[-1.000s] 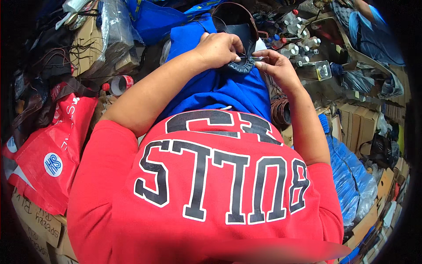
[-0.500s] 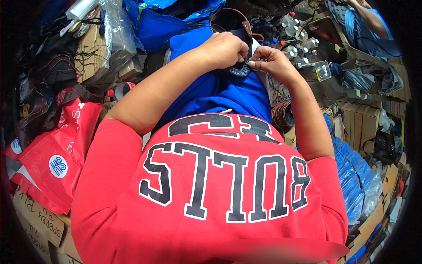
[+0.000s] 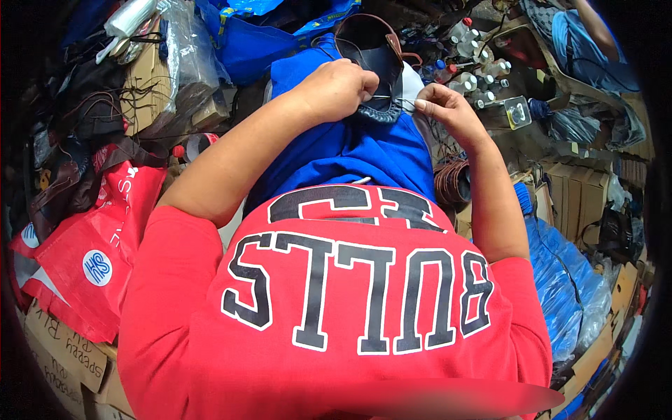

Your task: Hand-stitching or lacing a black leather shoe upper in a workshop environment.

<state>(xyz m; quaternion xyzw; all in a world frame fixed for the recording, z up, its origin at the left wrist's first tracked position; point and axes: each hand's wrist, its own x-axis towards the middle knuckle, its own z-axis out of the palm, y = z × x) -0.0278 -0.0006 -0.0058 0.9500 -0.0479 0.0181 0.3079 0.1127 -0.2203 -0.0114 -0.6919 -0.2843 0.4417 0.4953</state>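
A dark shoe (image 3: 378, 66) with brown leather trim lies on my lap, over blue shorts (image 3: 329, 154). Its toe, nearest me, has a gathered, stitched ridge (image 3: 380, 114). My left hand (image 3: 339, 87) is at the left side of the toe, fingers curled closed; whatever they grip is hidden. My right hand (image 3: 451, 112) is a little off to the right of the shoe, thumb and forefinger pinched on a thin pale thread (image 3: 406, 101) that runs to the toe. A fine dark strand loops above my left hand.
Several plastic bottles (image 3: 476, 77) stand at the far right, near another person's arm (image 3: 597, 28). A blue bag (image 3: 259, 42) lies ahead. To my left are a red bag (image 3: 77, 238) and cardboard; to my right, blue plastic (image 3: 553, 280) and cardboard boxes (image 3: 574, 196).
My hands have moved apart: the left slightly left, the right away from the toe to the right. More of the shoe and the thread now shows between them.
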